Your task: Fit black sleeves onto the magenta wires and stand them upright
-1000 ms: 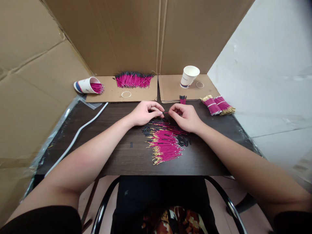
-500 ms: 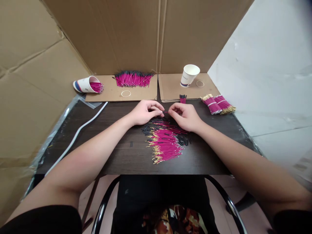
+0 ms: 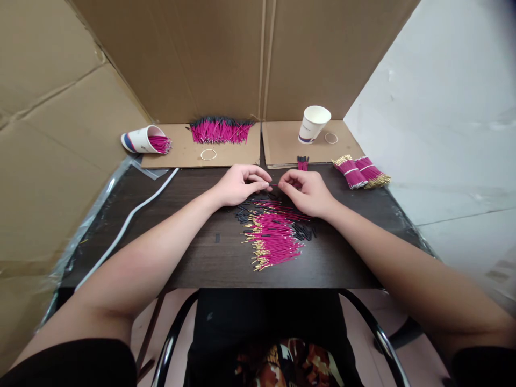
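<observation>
My left hand (image 3: 240, 185) and my right hand (image 3: 305, 192) meet fingertip to fingertip over the dark table (image 3: 189, 252). Between them they pinch one thin pink wire (image 3: 274, 185), with a small black sleeve at the left fingertips. Just below the hands lies a loose pile of pink wires with gold tips (image 3: 273, 239). Several short black sleeves (image 3: 303, 231) are scattered around that pile.
On cardboard at the back lie a row of pink wires (image 3: 220, 131), a tipped paper cup holding wires (image 3: 144, 141), an upright paper cup (image 3: 313, 124) and two rubber bands (image 3: 208, 155). Tied wire bundles (image 3: 360, 173) rest at the right. A white cable (image 3: 128, 221) crosses the left side.
</observation>
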{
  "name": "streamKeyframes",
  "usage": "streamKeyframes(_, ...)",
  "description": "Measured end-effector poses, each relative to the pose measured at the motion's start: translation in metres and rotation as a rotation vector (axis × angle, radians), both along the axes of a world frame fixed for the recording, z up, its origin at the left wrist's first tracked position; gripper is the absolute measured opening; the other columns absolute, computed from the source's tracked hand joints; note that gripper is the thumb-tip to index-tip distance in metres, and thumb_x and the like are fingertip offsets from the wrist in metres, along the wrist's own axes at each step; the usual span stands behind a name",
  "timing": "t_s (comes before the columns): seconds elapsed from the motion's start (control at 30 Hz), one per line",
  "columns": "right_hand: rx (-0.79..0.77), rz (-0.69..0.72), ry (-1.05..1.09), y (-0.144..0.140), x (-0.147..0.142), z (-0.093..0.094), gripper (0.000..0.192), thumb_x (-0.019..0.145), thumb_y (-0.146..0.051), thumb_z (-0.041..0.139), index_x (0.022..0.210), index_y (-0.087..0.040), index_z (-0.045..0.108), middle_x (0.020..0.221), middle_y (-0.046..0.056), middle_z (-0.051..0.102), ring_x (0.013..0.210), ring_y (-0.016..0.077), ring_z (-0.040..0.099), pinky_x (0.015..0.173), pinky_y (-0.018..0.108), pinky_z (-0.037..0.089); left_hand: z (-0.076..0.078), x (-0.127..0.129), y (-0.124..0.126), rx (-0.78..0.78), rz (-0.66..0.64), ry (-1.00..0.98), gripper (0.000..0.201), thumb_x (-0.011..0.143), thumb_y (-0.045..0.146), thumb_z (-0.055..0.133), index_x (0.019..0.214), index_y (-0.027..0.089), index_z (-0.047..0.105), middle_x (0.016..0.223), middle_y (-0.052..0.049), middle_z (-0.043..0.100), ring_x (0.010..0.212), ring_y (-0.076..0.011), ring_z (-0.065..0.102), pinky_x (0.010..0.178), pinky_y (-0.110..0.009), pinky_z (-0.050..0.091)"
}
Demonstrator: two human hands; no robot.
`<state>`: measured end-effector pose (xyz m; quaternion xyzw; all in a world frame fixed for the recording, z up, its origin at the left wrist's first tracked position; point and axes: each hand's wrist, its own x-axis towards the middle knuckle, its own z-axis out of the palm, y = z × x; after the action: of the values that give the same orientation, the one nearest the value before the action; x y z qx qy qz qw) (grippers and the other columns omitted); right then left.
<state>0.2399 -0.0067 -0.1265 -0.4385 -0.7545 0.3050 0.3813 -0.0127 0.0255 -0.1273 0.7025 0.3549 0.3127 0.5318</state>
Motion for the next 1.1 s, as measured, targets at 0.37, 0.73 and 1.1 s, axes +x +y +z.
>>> streamKeyframes(0.37, 0.026, -0.016, 0.005, 0.004, 0.005, 0.001, 0.022, 0.098, -0.038, 0.068, 0.086, -0.02, 0.074, 0.076, 0.003, 0.071, 0.066, 0.0196, 0.059, 0.065, 0.033, 0.046, 0.0, 0.002, 0.001, -0.022, 0.077, -0.016, 0.029, 0.098, 0.036, 0.082, 0.113, 0.011, 0.078, 0.102, -0.015, 0.086, 0.085, -0.0201, 0.077, 0.085, -0.037, 0.062)
streamKeyframes(0.73, 0.258, -0.427, -0.085, 0.032, 0.039, 0.012, 0.019, 0.094, -0.032, 0.069, 0.077, -0.022, 0.07, 0.068, 0.001, 0.057, 0.066, 0.0207, 0.053, 0.07, 0.036, 0.043, -0.002, 0.005, 0.002, -0.05, 0.175, -0.006, 0.019, 0.103, 0.023, 0.074, 0.117, 0.012, 0.077, 0.106, -0.014, 0.087, 0.076, -0.0153, 0.072, 0.084, -0.035, 0.06)
streamKeyframes(1.1, -0.049, -0.629, -0.454, 0.045, 0.054, 0.009, 0.024, 0.093, -0.031, 0.075, 0.072, -0.025, 0.066, 0.071, 0.007, 0.073, 0.076, 0.03, 0.07, 0.076, 0.04, 0.049, 0.0, 0.004, 0.0, -0.047, 0.143, 0.013, 0.014, 0.095, 0.022, 0.084, 0.105, 0.013, 0.082, 0.094, -0.012, 0.086, 0.092, -0.0232, 0.084, 0.097, -0.04, 0.064)
